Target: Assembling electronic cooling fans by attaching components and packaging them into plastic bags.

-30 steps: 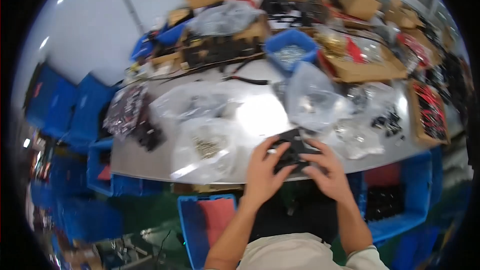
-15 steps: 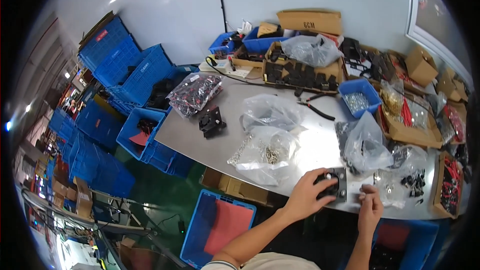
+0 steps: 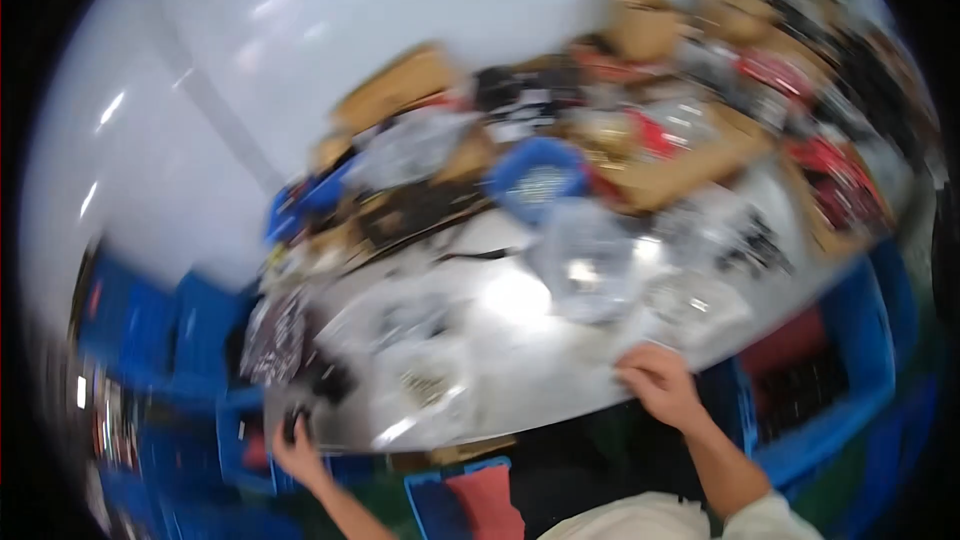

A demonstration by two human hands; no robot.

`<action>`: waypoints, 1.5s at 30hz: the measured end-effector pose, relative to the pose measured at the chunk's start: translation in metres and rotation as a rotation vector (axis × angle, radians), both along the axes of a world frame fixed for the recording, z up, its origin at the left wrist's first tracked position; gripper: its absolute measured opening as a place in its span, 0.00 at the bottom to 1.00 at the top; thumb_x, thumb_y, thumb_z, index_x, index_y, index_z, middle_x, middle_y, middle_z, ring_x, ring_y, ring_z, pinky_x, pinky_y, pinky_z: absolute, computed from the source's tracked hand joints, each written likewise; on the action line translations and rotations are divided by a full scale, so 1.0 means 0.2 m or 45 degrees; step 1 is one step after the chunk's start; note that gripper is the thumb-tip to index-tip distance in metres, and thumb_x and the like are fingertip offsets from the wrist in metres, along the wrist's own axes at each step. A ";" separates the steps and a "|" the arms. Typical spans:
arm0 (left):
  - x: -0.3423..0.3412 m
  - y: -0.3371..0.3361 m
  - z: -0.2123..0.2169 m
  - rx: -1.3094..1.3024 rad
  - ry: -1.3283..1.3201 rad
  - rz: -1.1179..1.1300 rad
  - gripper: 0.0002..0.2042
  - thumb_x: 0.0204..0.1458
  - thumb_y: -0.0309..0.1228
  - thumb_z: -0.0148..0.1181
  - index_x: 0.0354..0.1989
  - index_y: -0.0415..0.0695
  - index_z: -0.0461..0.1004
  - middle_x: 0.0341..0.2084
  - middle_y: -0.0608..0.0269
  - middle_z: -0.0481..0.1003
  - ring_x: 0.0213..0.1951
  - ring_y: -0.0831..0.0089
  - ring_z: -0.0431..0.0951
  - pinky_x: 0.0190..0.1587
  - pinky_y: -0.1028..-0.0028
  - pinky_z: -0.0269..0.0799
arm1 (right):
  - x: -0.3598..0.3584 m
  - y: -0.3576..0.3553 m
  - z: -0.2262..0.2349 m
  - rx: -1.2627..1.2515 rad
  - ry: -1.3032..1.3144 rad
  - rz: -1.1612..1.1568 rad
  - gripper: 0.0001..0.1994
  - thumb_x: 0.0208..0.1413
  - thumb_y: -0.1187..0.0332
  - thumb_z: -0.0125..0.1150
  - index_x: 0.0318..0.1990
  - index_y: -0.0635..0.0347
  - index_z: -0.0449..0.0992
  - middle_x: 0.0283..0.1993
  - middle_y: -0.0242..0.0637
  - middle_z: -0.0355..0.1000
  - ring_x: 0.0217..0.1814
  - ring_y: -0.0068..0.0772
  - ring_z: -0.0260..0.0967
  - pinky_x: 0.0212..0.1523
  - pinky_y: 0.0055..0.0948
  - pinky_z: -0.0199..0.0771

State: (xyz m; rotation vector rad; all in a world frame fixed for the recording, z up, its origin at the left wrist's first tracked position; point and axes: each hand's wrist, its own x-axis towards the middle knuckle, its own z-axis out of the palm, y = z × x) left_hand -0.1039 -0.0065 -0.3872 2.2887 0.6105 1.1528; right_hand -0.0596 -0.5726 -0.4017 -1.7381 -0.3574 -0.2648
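The whole view is smeared by motion blur, so fine detail and exact counts are mostly lost. The left hand (image 3: 298, 448) is stretched out to the far left end of the table (image 3: 510, 360), at its near edge, with the fingers curled around a small dark part (image 3: 291, 426); the blur hides how tightly they grip it. The right hand (image 3: 655, 383) rests on the near edge of the table toward the right, fingers bent and close together, touching the rim; whether it holds anything cannot be told. On the grey tabletop lie clear plastic bags of small parts: one beside the left end holding dark pieces (image 3: 275, 335), one near the middle front (image 3: 425, 380), a taller puffed one at the centre (image 3: 585, 260), and one flatter bag just beyond the right hand (image 3: 695, 305), four that can be made out. Behind the tall bag stands one round-looking blue bin (image 3: 537, 180). Along the back of the table sit brown cardboard boxes, at least three: one toward the left (image 3: 395, 90), one at the top centre (image 3: 640, 30), and a flat one to the right (image 3: 680, 160). Red packages (image 3: 835, 175) lie at the far right. Blue crates (image 3: 150, 330) are stacked on the floor at the left, and one more blue crate (image 3: 850, 380) sits below the right end of the table.
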 end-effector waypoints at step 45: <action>-0.19 -2.53 0.00 -1.934 2.180 -1.995 0.22 0.62 0.36 0.51 0.62 0.42 0.60 0.54 0.55 0.69 0.50 0.68 0.74 0.47 0.74 0.73 | -0.12 -0.99 0.40 0.293 -0.279 -0.547 0.12 0.62 0.66 0.53 0.33 0.68 0.74 0.36 0.42 0.72 0.36 0.29 0.69 0.41 0.26 0.71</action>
